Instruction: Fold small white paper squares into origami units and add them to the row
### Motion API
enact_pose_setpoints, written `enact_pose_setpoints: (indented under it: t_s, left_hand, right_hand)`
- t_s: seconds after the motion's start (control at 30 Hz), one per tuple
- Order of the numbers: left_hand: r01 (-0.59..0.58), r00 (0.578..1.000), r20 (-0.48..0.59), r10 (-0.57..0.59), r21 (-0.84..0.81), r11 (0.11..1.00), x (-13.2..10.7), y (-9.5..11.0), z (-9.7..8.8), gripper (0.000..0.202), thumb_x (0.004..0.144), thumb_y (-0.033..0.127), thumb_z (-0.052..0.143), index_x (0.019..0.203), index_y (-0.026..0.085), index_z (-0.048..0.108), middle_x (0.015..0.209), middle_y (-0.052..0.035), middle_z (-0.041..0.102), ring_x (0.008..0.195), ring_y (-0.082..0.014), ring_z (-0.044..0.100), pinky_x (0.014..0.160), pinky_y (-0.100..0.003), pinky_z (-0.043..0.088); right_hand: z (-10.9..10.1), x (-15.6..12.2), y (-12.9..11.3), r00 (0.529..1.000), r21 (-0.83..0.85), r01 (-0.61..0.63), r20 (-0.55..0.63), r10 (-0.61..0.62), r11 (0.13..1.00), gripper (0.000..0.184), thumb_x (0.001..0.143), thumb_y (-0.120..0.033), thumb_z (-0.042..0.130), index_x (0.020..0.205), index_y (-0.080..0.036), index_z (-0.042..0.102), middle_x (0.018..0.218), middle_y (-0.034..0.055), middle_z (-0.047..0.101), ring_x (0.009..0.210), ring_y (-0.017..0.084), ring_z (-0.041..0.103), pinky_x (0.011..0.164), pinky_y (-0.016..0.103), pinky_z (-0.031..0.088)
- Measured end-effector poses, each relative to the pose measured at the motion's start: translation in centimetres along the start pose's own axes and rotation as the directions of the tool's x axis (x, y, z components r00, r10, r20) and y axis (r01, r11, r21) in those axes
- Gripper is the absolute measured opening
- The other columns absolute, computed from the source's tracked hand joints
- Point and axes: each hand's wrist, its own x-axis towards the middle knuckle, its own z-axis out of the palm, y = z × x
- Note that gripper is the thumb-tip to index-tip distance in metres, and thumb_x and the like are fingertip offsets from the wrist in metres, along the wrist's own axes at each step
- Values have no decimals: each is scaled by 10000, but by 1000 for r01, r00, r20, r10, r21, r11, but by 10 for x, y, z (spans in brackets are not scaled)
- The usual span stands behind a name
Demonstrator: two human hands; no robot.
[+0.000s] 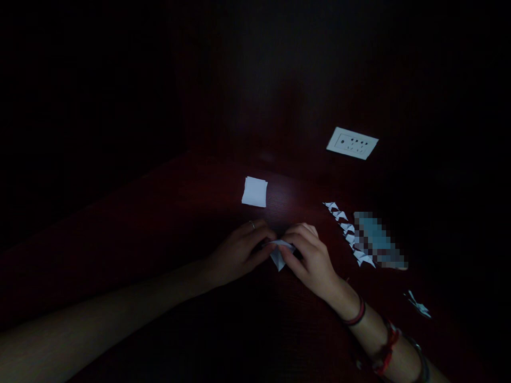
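Between my two hands is a small piece of folded white paper [279, 259], its pointed end toward me. My left hand [243, 247], with a ring on one finger, pinches the paper's left side between thumb and fingers. On the other side my right hand [309, 255] grips it the same way, thumb on the near face. Fingers cover much of the paper's upper edge. Beyond my hands lies a stack of square white paper sheets [254, 192]. To the right, several folded white paper figures [348, 234] stand in a slanting row.
A blurred-out flat bluish object [379, 239] lies beside the row of figures. Another folded paper piece [417, 305] is farther right and nearer. A white power socket plate [352, 143] shows at the back right. The dark reddish table [171, 205] is dimly lit.
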Motion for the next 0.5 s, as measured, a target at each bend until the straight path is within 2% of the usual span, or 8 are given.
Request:
enact_pose_setpoints:
  t_s: [0.27,0.5]
  left_hand:
    - [10,1000,-8,-10,1,1000,0,-4,0,106,872,223,411,848,163,495,811,-18,495,754,-131,484,690,-261,407]
    - [7,1000,-8,-7,9,1000,0,-4,1,101,872,209,413,869,158,500,835,-28,496,767,-136,483,694,-265,408]
  right_hand:
    - [0,1,1,999,-28,-21,23,22,999,118,818,-157,450,863,-172,559,823,38,539,800,166,479,742,337,373]
    - [-1,-1,4,998,-33,-36,-58,34,999,104,782,-231,537,874,-187,559,840,38,535,810,175,483,723,337,384]
